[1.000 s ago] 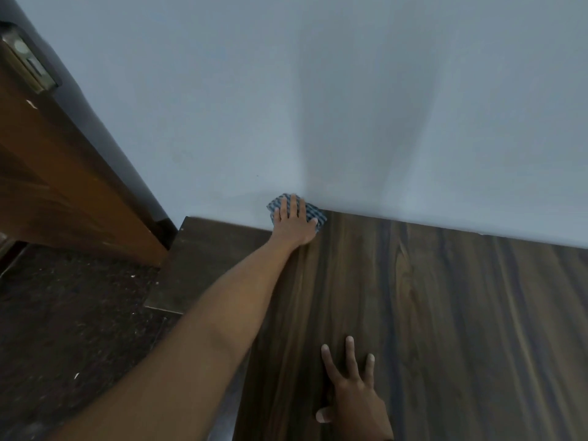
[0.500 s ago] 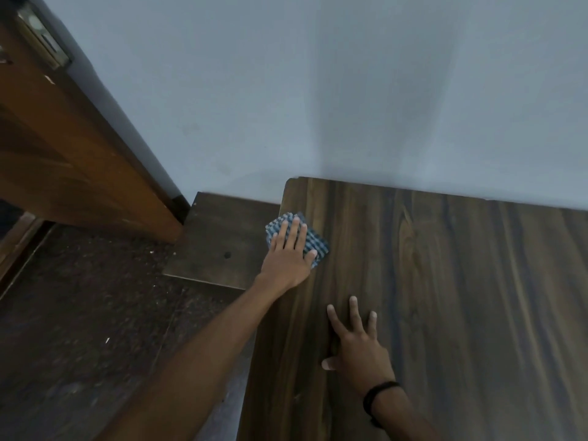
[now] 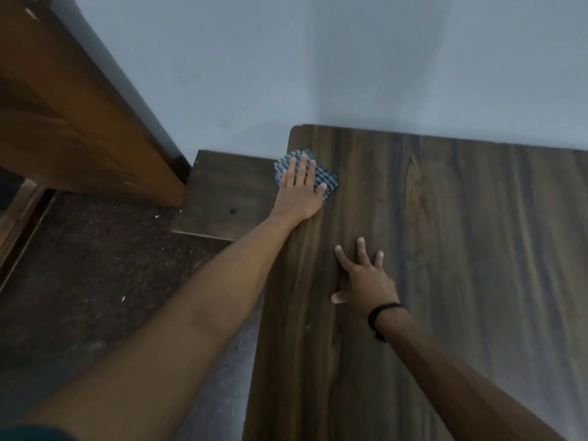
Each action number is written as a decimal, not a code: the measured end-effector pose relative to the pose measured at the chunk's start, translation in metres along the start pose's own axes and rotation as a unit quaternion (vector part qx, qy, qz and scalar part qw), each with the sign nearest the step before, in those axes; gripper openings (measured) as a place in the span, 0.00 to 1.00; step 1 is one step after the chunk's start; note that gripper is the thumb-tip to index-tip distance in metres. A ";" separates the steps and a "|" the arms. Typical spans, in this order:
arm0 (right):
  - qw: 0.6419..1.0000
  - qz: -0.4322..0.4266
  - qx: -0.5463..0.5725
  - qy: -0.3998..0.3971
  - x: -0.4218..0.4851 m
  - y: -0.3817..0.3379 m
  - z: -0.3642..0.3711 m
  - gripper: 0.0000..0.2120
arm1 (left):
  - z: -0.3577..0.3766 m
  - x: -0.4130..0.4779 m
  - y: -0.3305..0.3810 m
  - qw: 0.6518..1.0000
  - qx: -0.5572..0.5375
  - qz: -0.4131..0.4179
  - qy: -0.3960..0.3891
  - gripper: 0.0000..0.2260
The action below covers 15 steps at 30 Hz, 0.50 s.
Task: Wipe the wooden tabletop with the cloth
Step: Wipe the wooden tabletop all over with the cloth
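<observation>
While the left hand [image 3: 299, 192] flattens and mostly hides the cloth [image 3: 329, 179], the right hand [image 3: 366, 281] lies spread on the tabletop [image 3: 461, 249].

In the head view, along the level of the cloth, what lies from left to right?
Wooden door → low dark side shelf → left hand flat on the checked cloth → bare tabletop.

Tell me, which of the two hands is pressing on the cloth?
The left hand, flat on the checked blue cloth at the tabletop's far left edge. The right hand, with a black wristband, rests on bare wood.
</observation>
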State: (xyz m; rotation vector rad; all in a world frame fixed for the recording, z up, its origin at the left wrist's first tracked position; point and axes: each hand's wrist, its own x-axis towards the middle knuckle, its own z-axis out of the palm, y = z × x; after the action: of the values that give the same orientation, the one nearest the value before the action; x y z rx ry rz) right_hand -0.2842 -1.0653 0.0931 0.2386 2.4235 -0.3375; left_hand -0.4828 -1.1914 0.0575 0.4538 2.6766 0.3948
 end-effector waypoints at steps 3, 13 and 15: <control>1.000 -0.008 -0.004 0.006 -0.002 0.000 -0.001 0.52 | 0.026 -0.066 -0.003 1.000 0.001 -0.007 0.001 0.30; 0.998 -0.051 -0.020 -0.006 -0.018 0.028 -0.015 0.48 | 0.113 -0.255 -0.004 0.997 0.032 -0.049 0.052 0.30; 0.998 -0.046 -0.052 -0.012 -0.030 0.041 -0.005 0.51 | 0.125 -0.288 -0.005 0.997 0.037 -0.052 0.044 0.31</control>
State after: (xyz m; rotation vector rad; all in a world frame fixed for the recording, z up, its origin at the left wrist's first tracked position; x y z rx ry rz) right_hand -0.2537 -1.0271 0.1088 0.0775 2.4251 -0.2519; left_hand -0.1807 -1.2762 0.0416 0.3227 2.7933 0.2923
